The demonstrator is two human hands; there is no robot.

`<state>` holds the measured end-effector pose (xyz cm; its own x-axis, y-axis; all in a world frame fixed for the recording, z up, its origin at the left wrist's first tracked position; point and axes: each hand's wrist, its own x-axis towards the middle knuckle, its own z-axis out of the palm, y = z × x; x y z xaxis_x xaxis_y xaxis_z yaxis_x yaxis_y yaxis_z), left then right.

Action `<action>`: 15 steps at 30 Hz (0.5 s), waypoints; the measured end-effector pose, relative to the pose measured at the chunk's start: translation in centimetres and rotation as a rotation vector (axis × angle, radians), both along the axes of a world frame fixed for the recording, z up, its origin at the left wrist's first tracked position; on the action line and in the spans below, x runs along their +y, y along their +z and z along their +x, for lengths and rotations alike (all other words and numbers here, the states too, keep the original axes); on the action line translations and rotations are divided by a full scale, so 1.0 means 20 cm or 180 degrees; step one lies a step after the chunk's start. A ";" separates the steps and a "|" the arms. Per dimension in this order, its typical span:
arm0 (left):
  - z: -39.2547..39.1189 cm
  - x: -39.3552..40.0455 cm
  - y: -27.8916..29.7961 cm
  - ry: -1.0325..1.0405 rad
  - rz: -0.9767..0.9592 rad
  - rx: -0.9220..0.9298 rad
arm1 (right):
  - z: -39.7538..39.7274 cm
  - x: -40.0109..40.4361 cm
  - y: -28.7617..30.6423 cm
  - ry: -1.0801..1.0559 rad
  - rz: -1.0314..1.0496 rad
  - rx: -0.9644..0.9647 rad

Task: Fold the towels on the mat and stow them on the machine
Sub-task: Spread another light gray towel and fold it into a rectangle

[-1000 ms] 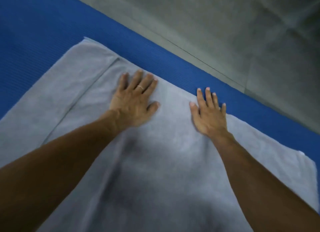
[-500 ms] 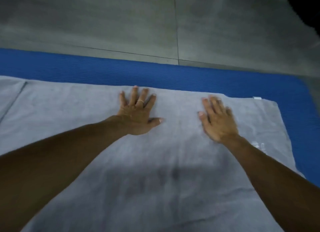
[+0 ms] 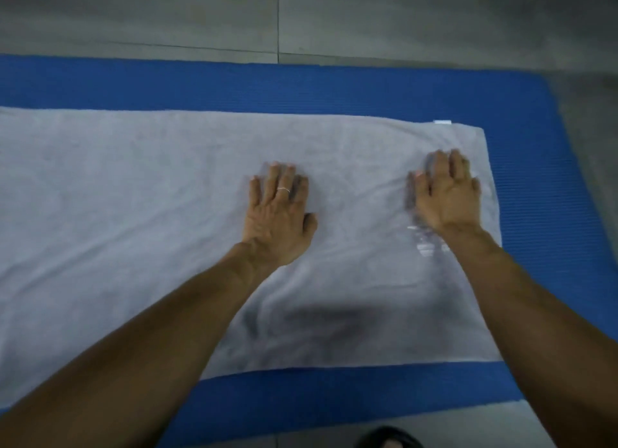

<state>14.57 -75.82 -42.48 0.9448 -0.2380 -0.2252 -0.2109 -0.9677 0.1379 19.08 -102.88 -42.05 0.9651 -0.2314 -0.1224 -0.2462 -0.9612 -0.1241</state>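
A pale grey towel (image 3: 140, 206) lies spread flat across a blue mat (image 3: 301, 86). My left hand (image 3: 279, 216) presses palm-down on the towel near its middle, fingers straight, a ring on one finger. Palm-down too, my right hand (image 3: 446, 196) rests close to the towel's right edge; it is blurred. A small white tag (image 3: 442, 122) shows at the towel's far right corner. The machine is not in view.
Grey tiled floor (image 3: 368, 19) runs beyond the mat's far edge and to the right of it. A dark rounded object (image 3: 389, 439) sits at the bottom edge, just off the mat's near side.
Both hands have slid to the right along the towel, the right one reaching near the towel's right end. The view has shifted, showing the mat's near edge.
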 end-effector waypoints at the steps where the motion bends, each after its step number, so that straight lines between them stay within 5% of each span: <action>1: -0.06 -0.04 0.01 -0.0075 -0.0139 -0.0209 | -0.11 0.04 0.02 0.0189 0.0151 -0.0233; 6: -0.46 -0.22 -0.05 -0.0431 -0.0537 -0.0275 | -0.85 0.15 -0.04 0.1345 0.0342 0.0066; 12: -0.56 -0.29 -0.08 -0.0456 -0.0275 -0.0273 | -1.04 -0.34 -0.02 -0.0003 -0.0182 0.0319; 15: -0.55 -0.39 -0.06 -0.0622 -0.0261 -0.0142 | -1.05 -0.24 0.01 0.0191 -0.0021 0.0098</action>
<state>3.60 -83.64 -43.61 0.8875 -0.4334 -0.1566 -0.4011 -0.8938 0.2009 -1.87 -107.78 -41.75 0.9731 -0.1742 -0.1508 -0.1918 -0.9751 -0.1110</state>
